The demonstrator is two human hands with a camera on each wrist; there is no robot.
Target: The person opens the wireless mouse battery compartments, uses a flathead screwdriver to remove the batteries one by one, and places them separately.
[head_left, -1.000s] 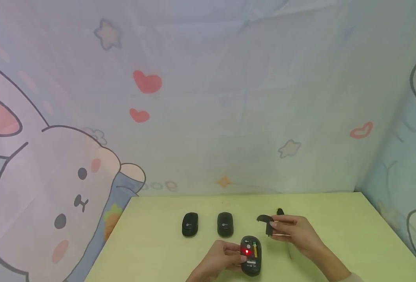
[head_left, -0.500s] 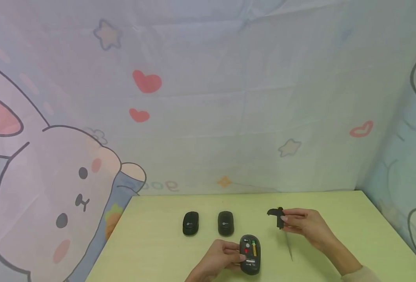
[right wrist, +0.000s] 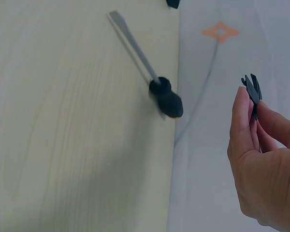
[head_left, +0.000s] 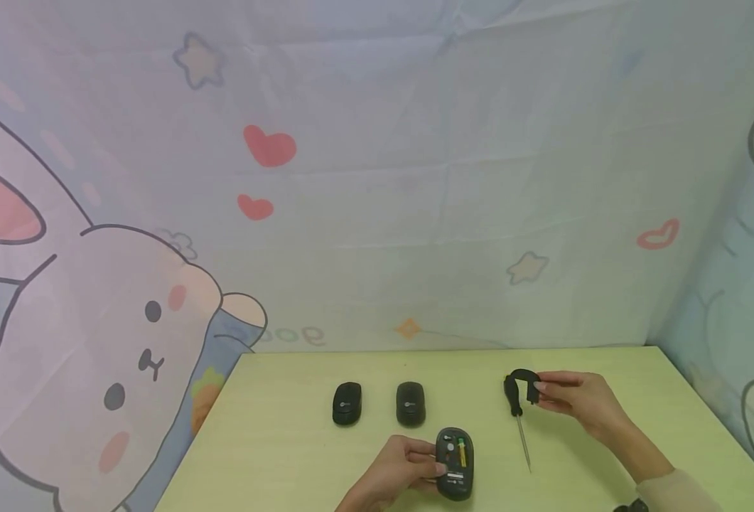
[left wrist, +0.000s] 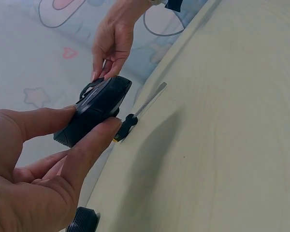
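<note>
Upturned mouse (head_left: 455,473) sits in left grip (head_left: 399,468), pinched at one edge, likely light, stiff, smooth, best held by its sides; thin dark cover (head_left: 529,375) sits in right grip (head_left: 578,401), pinched at its straight end, probably snappable, wanting light pressure.

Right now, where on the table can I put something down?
Seen from the head camera, the table looks bare left of the two resting mice and in the far right corner, beyond the right hand. A narrower gap separates the upturned mouse from the screwdriver. It's crowded around the screwdriver's handle, with the black cover and right hand close.
</note>
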